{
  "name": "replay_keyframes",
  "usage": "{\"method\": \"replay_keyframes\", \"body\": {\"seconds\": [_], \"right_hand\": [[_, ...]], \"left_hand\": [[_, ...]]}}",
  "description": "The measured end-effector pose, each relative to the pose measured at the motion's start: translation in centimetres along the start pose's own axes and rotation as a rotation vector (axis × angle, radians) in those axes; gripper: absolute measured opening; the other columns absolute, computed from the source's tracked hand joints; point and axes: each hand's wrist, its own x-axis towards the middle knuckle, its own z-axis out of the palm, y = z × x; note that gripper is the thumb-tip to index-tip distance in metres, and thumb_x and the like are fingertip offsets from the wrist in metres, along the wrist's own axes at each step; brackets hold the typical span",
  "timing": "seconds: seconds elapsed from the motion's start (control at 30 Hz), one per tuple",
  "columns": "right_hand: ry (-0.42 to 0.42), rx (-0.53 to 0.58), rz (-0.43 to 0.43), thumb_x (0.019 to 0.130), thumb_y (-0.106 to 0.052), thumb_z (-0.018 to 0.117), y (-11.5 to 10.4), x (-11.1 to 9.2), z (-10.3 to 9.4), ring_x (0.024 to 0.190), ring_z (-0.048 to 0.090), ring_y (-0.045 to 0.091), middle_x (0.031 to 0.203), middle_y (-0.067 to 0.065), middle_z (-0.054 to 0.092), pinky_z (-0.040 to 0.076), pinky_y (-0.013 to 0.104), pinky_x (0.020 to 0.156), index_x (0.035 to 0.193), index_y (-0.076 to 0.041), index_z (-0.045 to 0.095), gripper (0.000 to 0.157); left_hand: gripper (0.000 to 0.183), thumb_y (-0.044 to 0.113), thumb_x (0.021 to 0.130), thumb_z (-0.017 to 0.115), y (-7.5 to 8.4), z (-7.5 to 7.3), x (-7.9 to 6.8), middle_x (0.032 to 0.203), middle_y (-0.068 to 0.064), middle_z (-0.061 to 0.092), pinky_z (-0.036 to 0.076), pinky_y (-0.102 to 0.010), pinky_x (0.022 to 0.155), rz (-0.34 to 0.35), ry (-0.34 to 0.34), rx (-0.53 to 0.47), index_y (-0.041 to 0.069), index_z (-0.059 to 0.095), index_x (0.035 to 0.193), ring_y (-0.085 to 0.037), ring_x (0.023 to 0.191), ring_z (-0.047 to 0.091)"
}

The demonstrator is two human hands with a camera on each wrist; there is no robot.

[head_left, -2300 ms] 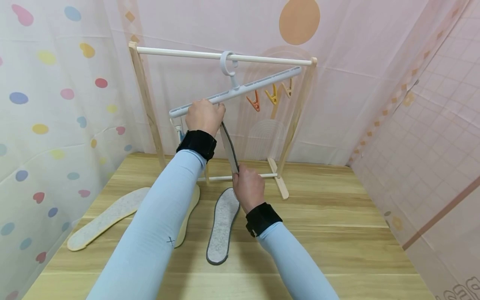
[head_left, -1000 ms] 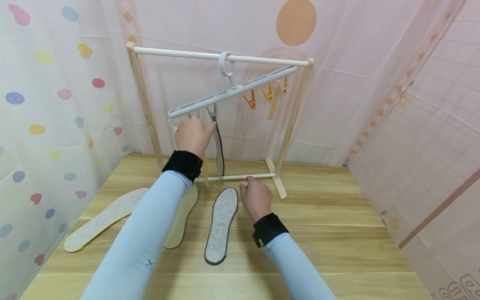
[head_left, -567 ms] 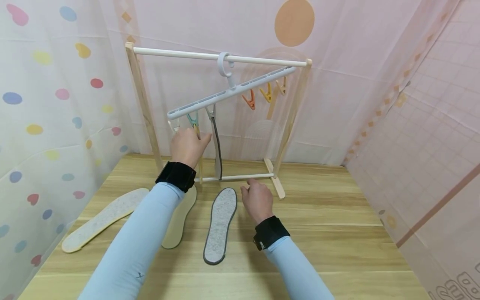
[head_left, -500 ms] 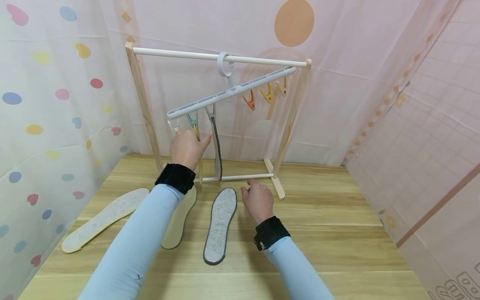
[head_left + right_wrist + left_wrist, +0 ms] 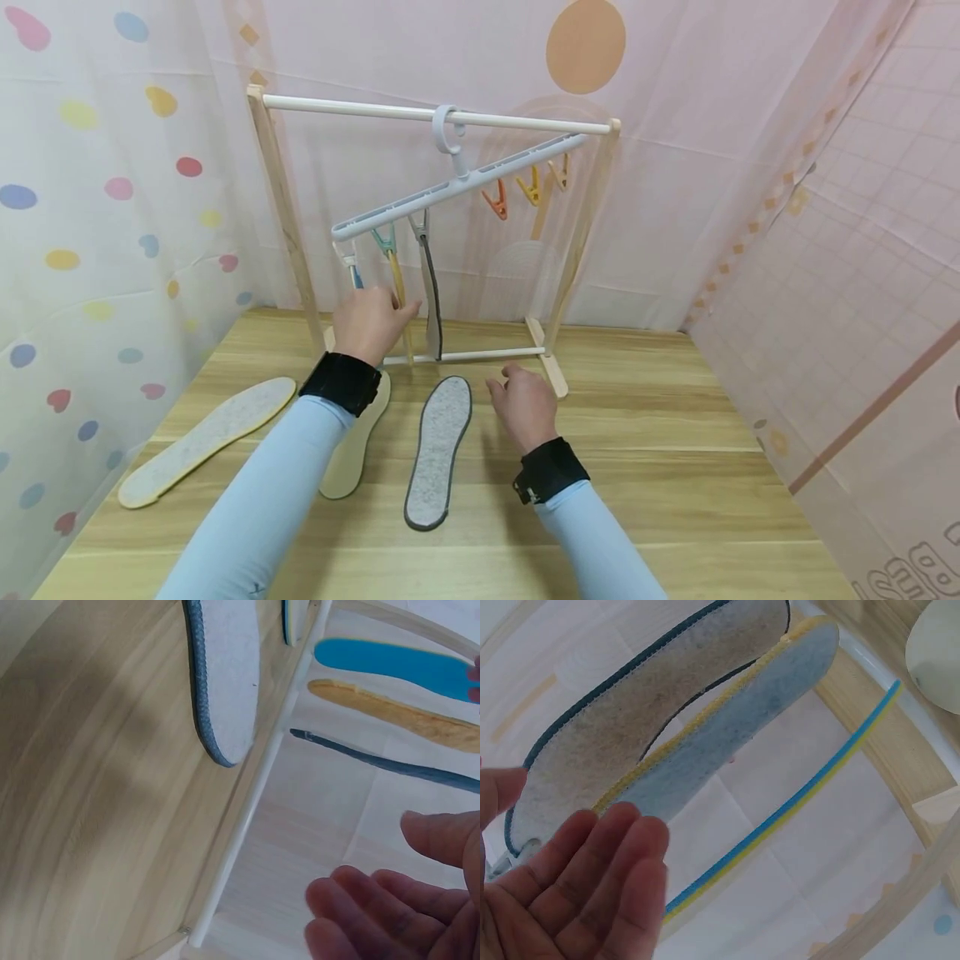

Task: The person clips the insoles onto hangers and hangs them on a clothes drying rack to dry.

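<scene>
A grey plastic hanger hangs tilted from the rack's white rail, its left end lower. From its left clips hang a dark-edged felt insole, a yellow-edged insole and a blue insole. My left hand is in front of the hanging insoles; in the left wrist view its fingers are loosely bent and hold nothing. My right hand hovers low, right of a dark-edged grey insole lying on the table; its fingers are relaxed, holding nothing.
A pale yellow insole and a yellow-edged grey insole lie on the wooden table. Orange, yellow and beige clips hang from the hanger's right half. The rack's wooden post stands at left.
My left hand has let go near the grey clip and moved down and left. My right hand has released the dark-edged insole's lower end and drawn back; that insole now hangs from the clip.
</scene>
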Motion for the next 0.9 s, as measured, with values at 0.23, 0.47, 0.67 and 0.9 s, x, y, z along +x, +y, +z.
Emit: {"method": "replay_keyframes", "body": {"seconds": [0.23, 0.47, 0.67, 0.9], "right_hand": [[-0.068, -0.019, 0.039, 0.091, -0.029, 0.072, 0.4, -0.4, -0.7, 0.076, 0.07, 0.025, 0.094, 0.014, 0.073, 0.054, 0.039, 0.062, 0.106, 0.001, 0.073, 0.033], [-0.156, -0.049, 0.064, 0.091, -0.035, 0.07, 0.8, -1.0, -1.4, 0.081, 0.069, 0.027, 0.101, 0.015, 0.072, 0.054, 0.041, 0.066, 0.106, 0.001, 0.073, 0.039], [-0.187, -0.077, 0.083, 0.087, -0.041, 0.073, 0.8, -1.8, -1.9, 0.082, 0.069, 0.028, 0.099, 0.015, 0.073, 0.053, 0.04, 0.063, 0.101, 0.0, 0.074, 0.043], [-0.268, -0.118, 0.116, 0.083, -0.043, 0.077, 0.7, -2.7, -1.9, 0.076, 0.067, 0.025, 0.094, 0.012, 0.073, 0.051, 0.036, 0.059, 0.103, 0.0, 0.075, 0.047]], "left_hand": [[0.058, 0.039, 0.093, 0.066, -0.3, 0.2, -1.4, 0.044, 0.006, 0.032, 0.025, -0.029, 0.038, 0.075, -0.05, 0.037, 0.016, 0.041, 0.046, -0.014, 0.042, 0.036], [0.057, 0.041, 0.09, 0.069, -1.1, 0.5, -2.9, 0.048, 0.007, 0.028, 0.022, -0.026, 0.041, 0.118, -0.204, 0.083, 0.017, 0.038, 0.049, -0.012, 0.044, 0.03], [0.041, 0.042, 0.087, 0.072, -2.4, 0.1, -4.2, 0.071, -0.006, 0.062, 0.045, -0.034, 0.052, 0.095, -0.457, 0.12, 0.001, 0.069, 0.086, -0.021, 0.061, 0.056], [0.055, 0.042, 0.078, 0.08, -5.1, -0.1, -6.2, 0.096, -0.014, 0.069, 0.052, -0.044, 0.064, 0.102, -0.633, 0.159, -0.003, 0.067, 0.106, -0.027, 0.077, 0.063]]}}
